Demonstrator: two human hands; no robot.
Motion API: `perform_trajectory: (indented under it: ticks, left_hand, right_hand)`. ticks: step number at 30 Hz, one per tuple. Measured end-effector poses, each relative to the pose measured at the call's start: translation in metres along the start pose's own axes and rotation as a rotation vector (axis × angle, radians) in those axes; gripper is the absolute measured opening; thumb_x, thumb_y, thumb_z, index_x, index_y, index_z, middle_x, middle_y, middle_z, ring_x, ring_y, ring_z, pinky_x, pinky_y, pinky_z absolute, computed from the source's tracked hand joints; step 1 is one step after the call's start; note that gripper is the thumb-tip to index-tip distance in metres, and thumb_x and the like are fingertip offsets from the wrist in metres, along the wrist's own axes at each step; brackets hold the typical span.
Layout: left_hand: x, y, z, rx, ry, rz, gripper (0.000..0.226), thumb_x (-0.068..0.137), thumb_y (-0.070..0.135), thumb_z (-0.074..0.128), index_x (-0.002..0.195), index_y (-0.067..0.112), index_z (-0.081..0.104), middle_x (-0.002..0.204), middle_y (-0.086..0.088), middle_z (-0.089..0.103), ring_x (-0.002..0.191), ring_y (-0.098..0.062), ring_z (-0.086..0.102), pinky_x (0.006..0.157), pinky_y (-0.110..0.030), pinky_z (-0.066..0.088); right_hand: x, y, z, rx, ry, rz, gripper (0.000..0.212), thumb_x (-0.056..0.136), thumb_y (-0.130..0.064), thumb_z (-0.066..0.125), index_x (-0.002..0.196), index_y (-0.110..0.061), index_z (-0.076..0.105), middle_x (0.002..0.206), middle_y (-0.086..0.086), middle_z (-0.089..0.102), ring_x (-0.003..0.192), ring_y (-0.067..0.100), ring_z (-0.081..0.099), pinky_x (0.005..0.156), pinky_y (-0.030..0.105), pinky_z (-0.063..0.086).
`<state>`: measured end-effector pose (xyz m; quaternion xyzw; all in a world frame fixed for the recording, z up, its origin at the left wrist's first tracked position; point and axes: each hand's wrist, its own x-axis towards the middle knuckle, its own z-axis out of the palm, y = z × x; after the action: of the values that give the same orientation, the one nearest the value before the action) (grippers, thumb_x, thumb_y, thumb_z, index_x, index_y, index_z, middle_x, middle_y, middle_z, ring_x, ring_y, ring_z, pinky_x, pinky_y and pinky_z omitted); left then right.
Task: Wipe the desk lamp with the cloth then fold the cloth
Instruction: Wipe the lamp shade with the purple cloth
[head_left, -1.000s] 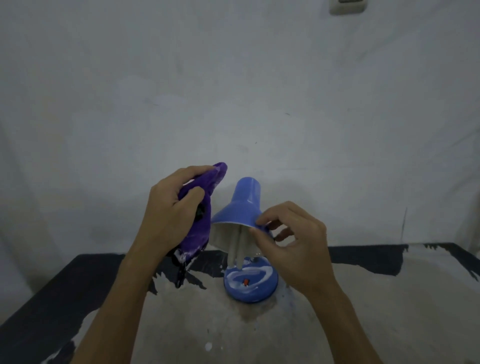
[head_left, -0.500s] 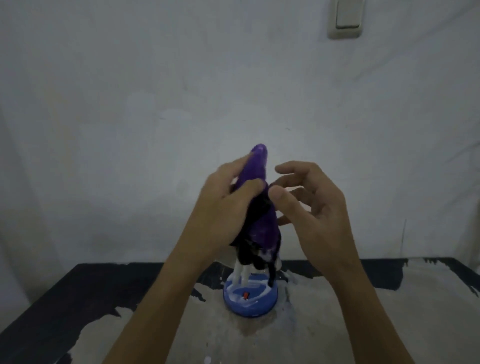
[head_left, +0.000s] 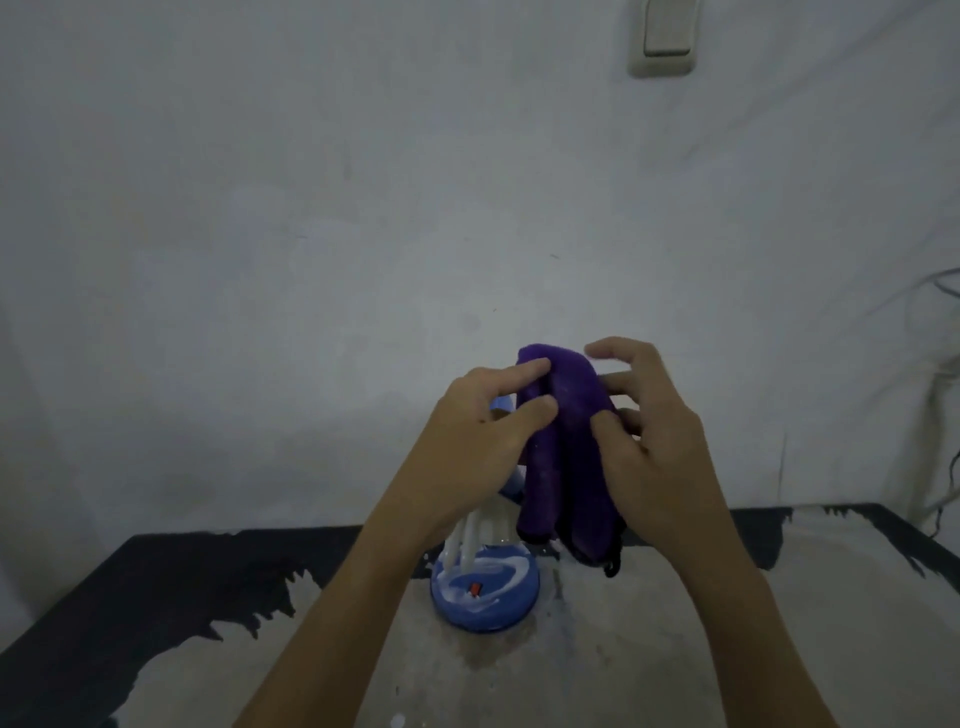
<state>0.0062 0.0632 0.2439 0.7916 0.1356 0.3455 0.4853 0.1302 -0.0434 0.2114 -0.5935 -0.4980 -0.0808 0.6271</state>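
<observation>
A purple cloth (head_left: 563, 447) hangs draped over the blue shade of the desk lamp and hides most of it. Only a sliver of the shade shows at the left of the cloth. The lamp's round blue base (head_left: 485, 592), with white streaks and a small red switch, stands on the table. My left hand (head_left: 467, 447) pinches the cloth's left fold with thumb and fingers. My right hand (head_left: 649, 441) grips the cloth's right side, thumb in front and fingers behind.
The worn table (head_left: 675, 649) has a pale scuffed middle and dark edges. A white wall stands right behind it, with a light switch (head_left: 662, 36) at the top right. Cables (head_left: 945, 467) run down at the far right.
My left hand brought the cloth from the left over the lamp shade. My right hand let go of the shade's rim and took hold of the cloth. The camera has tilted down slightly.
</observation>
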Motion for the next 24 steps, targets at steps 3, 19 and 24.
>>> perform_trajectory:
  ticks: [3, 19, 24]
  left_hand:
    - [0.000, -0.002, 0.007, -0.063, -0.007, 0.011, 0.031, 0.103, 0.028, 0.055, 0.133, 0.025, 0.065, 0.133, 0.002, 0.058, 0.100, -0.008, 0.071, 0.080, -0.026, 0.062]
    - [-0.024, -0.053, -0.044, 0.352, 0.059, 0.477, 0.036, 0.089, 0.029, 0.074, 0.125, 0.027, 0.068, 0.124, 0.011, 0.070, 0.116, -0.006, 0.065, 0.096, -0.024, 0.053]
    - [-0.030, -0.083, -0.066, 0.370, 0.085, 0.444, 0.031, 0.082, 0.019, 0.084, 0.111, 0.023, 0.076, 0.120, 0.008, 0.068, 0.116, -0.009, 0.064, 0.095, -0.015, 0.049]
  right_hand:
    - [-0.007, 0.002, 0.006, -0.171, -0.036, -0.118, 0.043, 0.094, -0.023, 0.044, 0.135, -0.031, 0.054, 0.134, -0.011, 0.052, 0.110, -0.001, 0.058, 0.086, 0.015, 0.051]
    - [-0.021, 0.050, 0.018, -0.242, -0.006, -0.140, 0.049, 0.102, -0.004, 0.047, 0.150, -0.014, 0.044, 0.159, -0.002, 0.040, 0.146, 0.013, 0.038, 0.117, 0.032, 0.038]
    - [-0.020, 0.054, 0.026, -0.017, -0.159, -0.246, 0.049, 0.100, -0.002, 0.043, 0.146, -0.018, 0.049, 0.156, -0.007, 0.044, 0.146, 0.009, 0.038, 0.117, 0.023, 0.033]
